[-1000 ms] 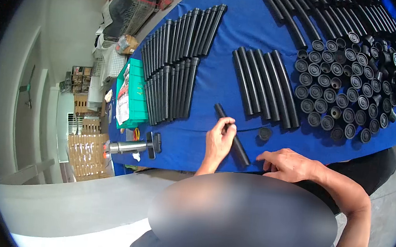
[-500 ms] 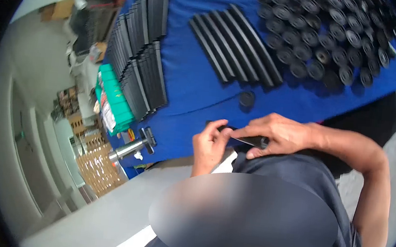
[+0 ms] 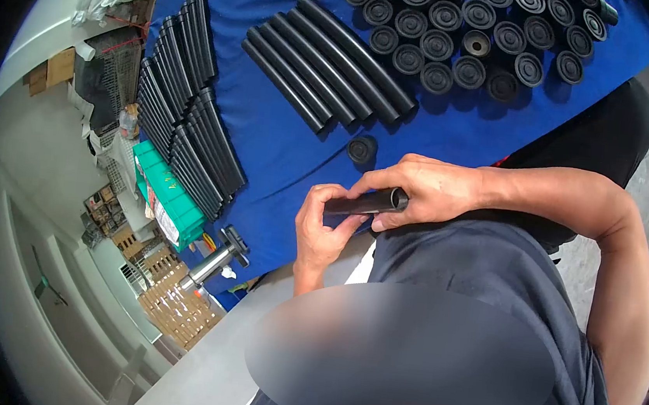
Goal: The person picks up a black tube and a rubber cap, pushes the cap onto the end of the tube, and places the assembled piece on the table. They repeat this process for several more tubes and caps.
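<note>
A short black tube (image 3: 365, 203) lies crosswise between my hands, its open end turned to the right. My left hand (image 3: 322, 230) is closed round the tube's left end and hides that end. My right hand (image 3: 431, 189) holds the tube near its open end, thumb below and fingers above. Just beyond the hands, a single round black cap (image 3: 361, 151) stands on the blue cloth (image 3: 281, 167). Farther off lies a row of several long black tubes (image 3: 329, 70).
Many ringed black round pieces (image 3: 437, 45) stand grouped at the upper right. Stacks of black tubes (image 3: 185, 111) fill the left side. Near the table's left edge are a green box (image 3: 165, 191) and a metal tool with a crosspiece (image 3: 217, 259).
The camera view has shifted, so the table things appear farther left. Both hands keep hold of the tube, and its open end now faces the camera more.
</note>
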The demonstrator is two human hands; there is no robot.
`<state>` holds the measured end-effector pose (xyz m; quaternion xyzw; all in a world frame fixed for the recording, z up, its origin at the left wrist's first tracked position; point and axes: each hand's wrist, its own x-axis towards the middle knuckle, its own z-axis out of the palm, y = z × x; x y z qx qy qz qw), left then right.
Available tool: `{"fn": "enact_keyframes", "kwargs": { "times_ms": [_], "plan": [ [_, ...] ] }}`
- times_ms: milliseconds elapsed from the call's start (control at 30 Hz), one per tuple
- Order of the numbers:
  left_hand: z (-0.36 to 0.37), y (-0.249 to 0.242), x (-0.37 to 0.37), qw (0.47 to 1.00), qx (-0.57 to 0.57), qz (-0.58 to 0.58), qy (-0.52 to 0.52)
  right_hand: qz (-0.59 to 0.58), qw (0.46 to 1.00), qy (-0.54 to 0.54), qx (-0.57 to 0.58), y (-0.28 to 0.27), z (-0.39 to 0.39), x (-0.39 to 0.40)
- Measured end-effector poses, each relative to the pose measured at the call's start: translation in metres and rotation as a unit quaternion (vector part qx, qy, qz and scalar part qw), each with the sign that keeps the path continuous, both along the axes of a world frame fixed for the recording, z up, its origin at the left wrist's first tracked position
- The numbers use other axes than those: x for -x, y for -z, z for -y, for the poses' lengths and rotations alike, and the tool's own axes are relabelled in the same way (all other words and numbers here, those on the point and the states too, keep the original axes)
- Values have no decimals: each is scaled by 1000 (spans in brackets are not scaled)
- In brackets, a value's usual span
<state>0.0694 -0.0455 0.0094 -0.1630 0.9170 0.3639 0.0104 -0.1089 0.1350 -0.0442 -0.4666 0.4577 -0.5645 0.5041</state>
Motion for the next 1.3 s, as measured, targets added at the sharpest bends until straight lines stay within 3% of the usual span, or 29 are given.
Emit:
{"fn": "enact_keyframes", "kwargs": {
  "times_ms": [233,433,533,633,933,1033,1133,1233,1300],
  "plan": [
    [17,-4,-6,983,-152,106,13,39,999,15,34,5,2,-4],
    [19,-4,-2,979,-180,87,36,46,999,9,-2,1,2,0],
    [5,-3,-3,973,-195,111,-52,44,999,23,20,5,3,-1],
    [13,2,-7,947,-294,125,-44,56,998,11,12,1,0,1],
    [27,7,-9,960,-259,108,22,52,998,21,25,2,1,2],
    [22,1,-8,940,-312,130,-40,57,998,21,13,2,2,3],
    [17,9,-11,929,-364,56,-31,48,999,15,9,0,1,4],
    [21,11,-21,936,-343,67,-47,9,1000,9,13,-1,1,3],
    [8,13,-10,846,-517,-106,-72,-57,998,4,7,-8,-3,2]
  ]
}}
